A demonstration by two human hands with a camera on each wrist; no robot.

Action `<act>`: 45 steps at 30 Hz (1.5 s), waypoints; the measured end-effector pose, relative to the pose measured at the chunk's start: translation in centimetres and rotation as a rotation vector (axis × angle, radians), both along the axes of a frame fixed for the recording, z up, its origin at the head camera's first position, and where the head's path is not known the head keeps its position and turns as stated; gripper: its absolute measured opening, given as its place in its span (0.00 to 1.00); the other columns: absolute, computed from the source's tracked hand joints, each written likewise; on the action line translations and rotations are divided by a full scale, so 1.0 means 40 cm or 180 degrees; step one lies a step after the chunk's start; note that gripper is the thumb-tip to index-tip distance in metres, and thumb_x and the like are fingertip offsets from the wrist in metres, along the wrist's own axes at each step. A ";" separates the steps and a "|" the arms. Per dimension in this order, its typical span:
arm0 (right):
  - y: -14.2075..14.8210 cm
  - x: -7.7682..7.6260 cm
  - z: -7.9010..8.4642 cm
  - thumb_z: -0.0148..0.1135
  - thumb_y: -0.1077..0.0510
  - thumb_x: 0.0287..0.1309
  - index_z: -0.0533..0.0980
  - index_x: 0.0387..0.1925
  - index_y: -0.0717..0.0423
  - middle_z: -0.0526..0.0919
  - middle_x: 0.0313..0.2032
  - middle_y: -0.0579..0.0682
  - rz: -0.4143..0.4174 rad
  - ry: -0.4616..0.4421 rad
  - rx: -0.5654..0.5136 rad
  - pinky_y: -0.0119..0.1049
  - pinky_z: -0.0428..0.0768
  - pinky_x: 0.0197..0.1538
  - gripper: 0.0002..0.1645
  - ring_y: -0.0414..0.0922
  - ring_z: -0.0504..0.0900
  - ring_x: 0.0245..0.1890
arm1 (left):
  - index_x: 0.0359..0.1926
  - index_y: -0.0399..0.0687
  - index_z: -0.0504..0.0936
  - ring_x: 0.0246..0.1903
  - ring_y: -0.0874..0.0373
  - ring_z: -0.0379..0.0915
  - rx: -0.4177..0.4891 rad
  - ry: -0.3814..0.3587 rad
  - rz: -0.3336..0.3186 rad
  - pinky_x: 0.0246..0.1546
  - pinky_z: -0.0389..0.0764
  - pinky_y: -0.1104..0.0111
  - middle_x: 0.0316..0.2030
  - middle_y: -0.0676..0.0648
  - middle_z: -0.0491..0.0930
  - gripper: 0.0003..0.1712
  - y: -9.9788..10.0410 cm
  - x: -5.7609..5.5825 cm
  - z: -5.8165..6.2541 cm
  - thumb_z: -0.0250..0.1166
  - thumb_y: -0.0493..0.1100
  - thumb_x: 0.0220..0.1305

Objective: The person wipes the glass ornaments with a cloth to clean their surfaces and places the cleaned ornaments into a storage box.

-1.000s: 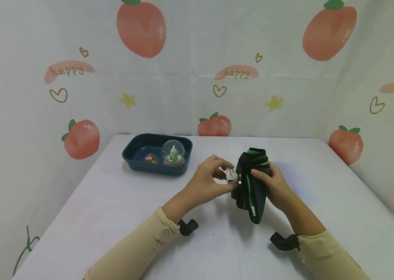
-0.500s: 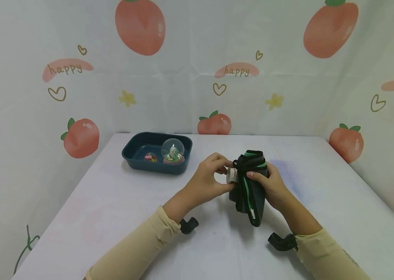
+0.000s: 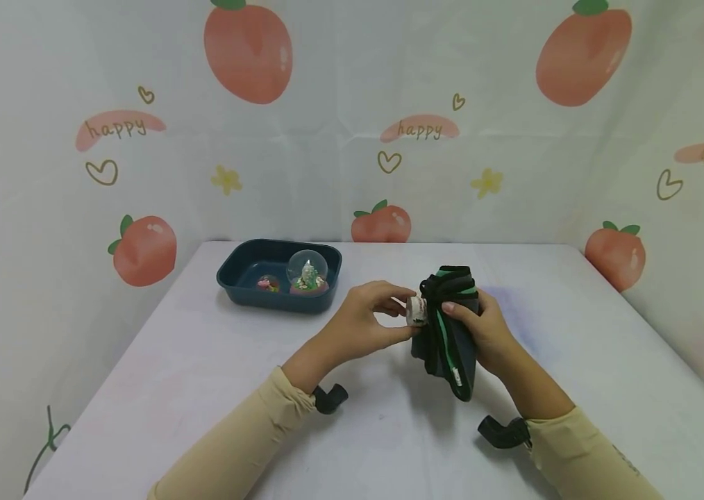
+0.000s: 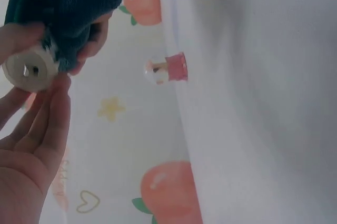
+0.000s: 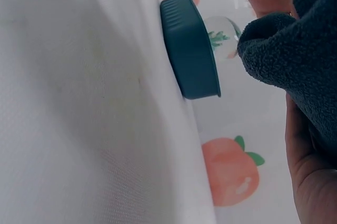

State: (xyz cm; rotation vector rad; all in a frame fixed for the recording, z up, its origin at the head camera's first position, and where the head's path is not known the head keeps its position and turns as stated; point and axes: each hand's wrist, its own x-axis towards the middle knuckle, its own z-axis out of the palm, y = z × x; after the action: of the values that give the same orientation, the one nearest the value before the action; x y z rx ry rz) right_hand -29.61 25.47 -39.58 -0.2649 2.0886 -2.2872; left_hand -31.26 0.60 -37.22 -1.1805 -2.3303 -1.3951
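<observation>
My left hand pinches a small snow globe between fingertips and thumb, above the table. The globe's round white base faces the left wrist camera. Right against it is a dark green towel with black and bright green edging, bunched and hanging down. My right hand grips this towel from the right side, thumb across its front. Fuzzy towel folds cover part of the right fingers in the right wrist view.
A dark teal tray stands at the back left, holding a large snow globe and a smaller one. Another snow globe with a pink base shows on the table in the left wrist view. A printed curtain hangs behind the table.
The small snow globe has turned in my left fingers, its appearance shifting beside the towel. The towel's folds have shifted slightly while my right hand keeps its grip. The tray has stayed put.
</observation>
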 end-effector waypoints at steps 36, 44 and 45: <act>-0.006 0.008 0.004 0.62 0.59 0.71 0.74 0.56 0.48 0.85 0.46 0.43 0.0094 -0.0053 -0.0104 0.34 0.89 0.49 0.15 0.39 0.89 0.44 | 0.55 0.48 0.86 0.40 0.64 0.88 0.0160 -0.0514 -0.0048 0.42 0.89 0.68 0.44 0.51 0.89 0.23 0.000 -0.001 -0.003 0.81 0.42 0.60; -0.007 0.011 0.004 0.63 0.63 0.67 0.78 0.55 0.44 0.86 0.46 0.44 0.0179 0.0152 -0.0092 0.34 0.89 0.48 0.17 0.41 0.89 0.45 | 0.45 0.50 0.87 0.36 0.49 0.90 -0.0007 -0.1068 -0.0059 0.34 0.86 0.64 0.32 0.50 0.91 0.14 -0.002 -0.001 0.003 0.70 0.55 0.72; -0.008 0.012 0.004 0.63 0.63 0.67 0.78 0.55 0.44 0.86 0.46 0.44 0.0179 0.0157 -0.0104 0.35 0.89 0.48 0.18 0.41 0.89 0.45 | 0.46 0.50 0.87 0.37 0.50 0.90 -0.0019 -0.1074 -0.0053 0.35 0.86 0.64 0.33 0.51 0.90 0.14 -0.003 -0.001 0.003 0.70 0.55 0.72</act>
State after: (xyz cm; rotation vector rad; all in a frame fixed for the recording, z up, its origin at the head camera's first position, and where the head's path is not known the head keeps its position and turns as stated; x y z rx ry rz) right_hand -29.15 25.16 -39.41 -0.3803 2.0398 -2.3075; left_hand -31.30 0.48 -37.10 -1.0351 -2.5470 -1.7099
